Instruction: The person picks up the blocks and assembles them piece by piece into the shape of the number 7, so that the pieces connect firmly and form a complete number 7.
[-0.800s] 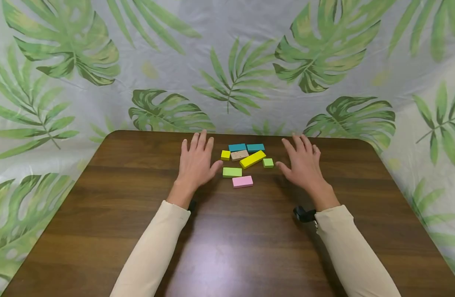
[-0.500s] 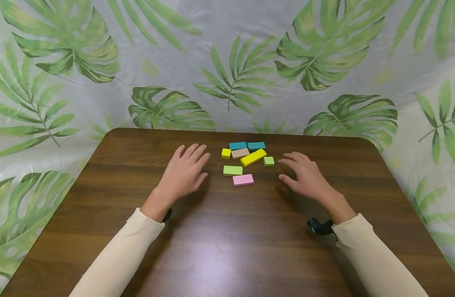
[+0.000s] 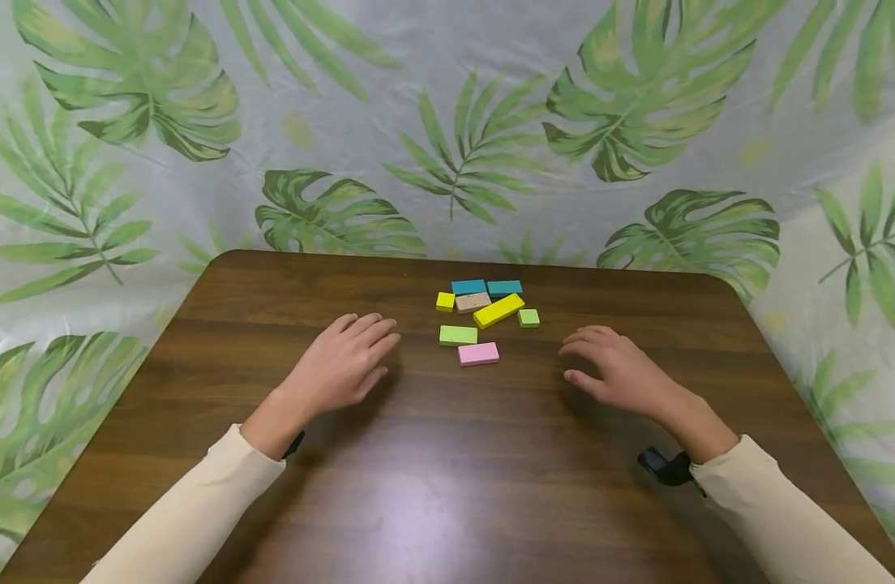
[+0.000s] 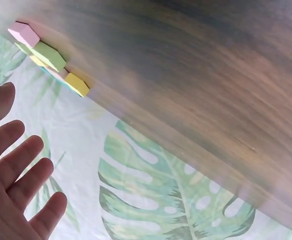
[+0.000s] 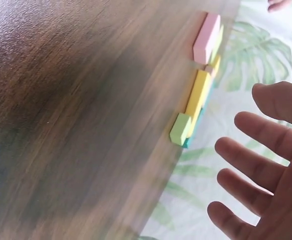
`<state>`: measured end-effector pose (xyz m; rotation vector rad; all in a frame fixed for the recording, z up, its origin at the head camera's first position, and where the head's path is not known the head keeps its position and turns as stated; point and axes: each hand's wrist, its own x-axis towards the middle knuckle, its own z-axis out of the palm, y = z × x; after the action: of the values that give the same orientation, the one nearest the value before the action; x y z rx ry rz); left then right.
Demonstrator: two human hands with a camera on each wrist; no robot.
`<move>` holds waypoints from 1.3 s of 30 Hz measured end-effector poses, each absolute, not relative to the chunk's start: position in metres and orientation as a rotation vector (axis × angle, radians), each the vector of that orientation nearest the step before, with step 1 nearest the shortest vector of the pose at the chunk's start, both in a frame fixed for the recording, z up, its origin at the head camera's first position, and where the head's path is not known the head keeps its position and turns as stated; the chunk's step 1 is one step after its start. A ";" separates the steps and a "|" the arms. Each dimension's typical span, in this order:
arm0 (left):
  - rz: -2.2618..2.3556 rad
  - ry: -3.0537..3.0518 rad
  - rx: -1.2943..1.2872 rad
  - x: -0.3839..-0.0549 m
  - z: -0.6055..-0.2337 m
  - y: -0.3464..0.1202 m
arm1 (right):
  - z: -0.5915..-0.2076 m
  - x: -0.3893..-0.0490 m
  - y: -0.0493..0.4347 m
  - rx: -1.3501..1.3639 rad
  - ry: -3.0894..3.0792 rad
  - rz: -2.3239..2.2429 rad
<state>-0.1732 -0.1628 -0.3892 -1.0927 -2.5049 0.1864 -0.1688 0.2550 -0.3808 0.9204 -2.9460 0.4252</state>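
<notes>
Several flat coloured blocks lie grouped near the far edge of the table. Two blue blocks are at the back, in front of them a speckled tan block with a small yellow block on its left. A long yellow block lies slanted beside a small green block. Nearest are a light green block and a pink block. My left hand is left of the group, fingers relaxed, holding nothing. On the other side my right hand is likewise relaxed and holds nothing.
The brown wooden table has rounded far corners. Behind it hangs a pale leaf-patterned curtain. A dark wrist camera is strapped beneath the right wrist.
Both hands have drawn back from the blocks, toward me and outward to either side, and their spread fingers have relaxed. The blocks stay where they were.
</notes>
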 end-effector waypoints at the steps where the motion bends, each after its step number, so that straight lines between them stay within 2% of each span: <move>1: 0.193 -2.507 -1.096 -0.174 -0.389 -0.162 | -0.381 -0.169 0.254 0.935 -2.941 0.423; 11: 0.116 -2.543 -1.146 -0.186 -0.395 -0.144 | -0.383 -0.176 0.239 1.015 -2.932 0.459; 21: -0.199 -2.727 -1.111 -0.207 -0.407 -0.117 | -0.392 -0.187 0.219 0.996 -3.019 0.580; 34: -0.194 -2.933 -1.099 -0.239 -0.411 -0.078 | -0.393 -0.203 0.195 1.035 -3.069 0.606; 39: -0.441 -3.023 -1.123 -0.250 -0.416 -0.071 | -0.389 -0.206 0.184 1.081 -3.063 0.631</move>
<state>-0.2500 -0.0712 -0.4164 -1.1227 -3.0232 -0.4408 -0.2065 0.1837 -0.3892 1.0811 -3.0629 0.6311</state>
